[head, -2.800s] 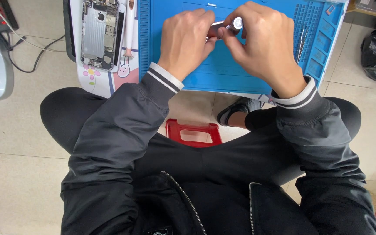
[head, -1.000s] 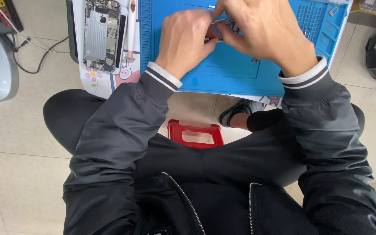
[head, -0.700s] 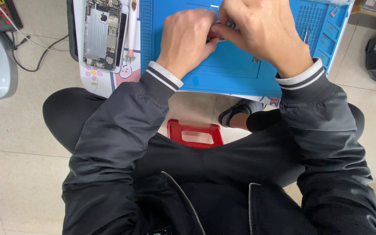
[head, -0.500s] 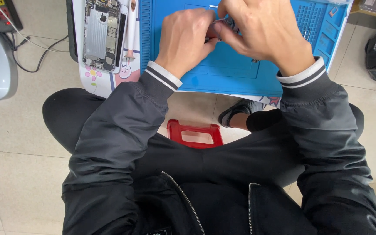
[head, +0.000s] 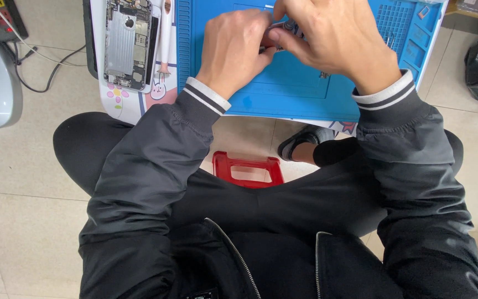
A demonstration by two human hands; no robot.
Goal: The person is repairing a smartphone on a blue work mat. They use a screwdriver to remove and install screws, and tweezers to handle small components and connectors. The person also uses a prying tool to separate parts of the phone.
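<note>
Both hands meet over the far middle of the blue mat (head: 305, 91), the left hand (head: 233, 47) and right hand (head: 333, 41) pinched together on a small part (head: 283, 30), mostly hidden between the fingertips. Working it well seems to call for steady wrists, light pressure, and keeping it low over the mat. The opened phone (head: 128, 41) lies apart, left of the mat.

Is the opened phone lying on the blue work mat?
No, the opened phone lies on the white patterned surface left of the blue work mat, apart from both hands.
</note>
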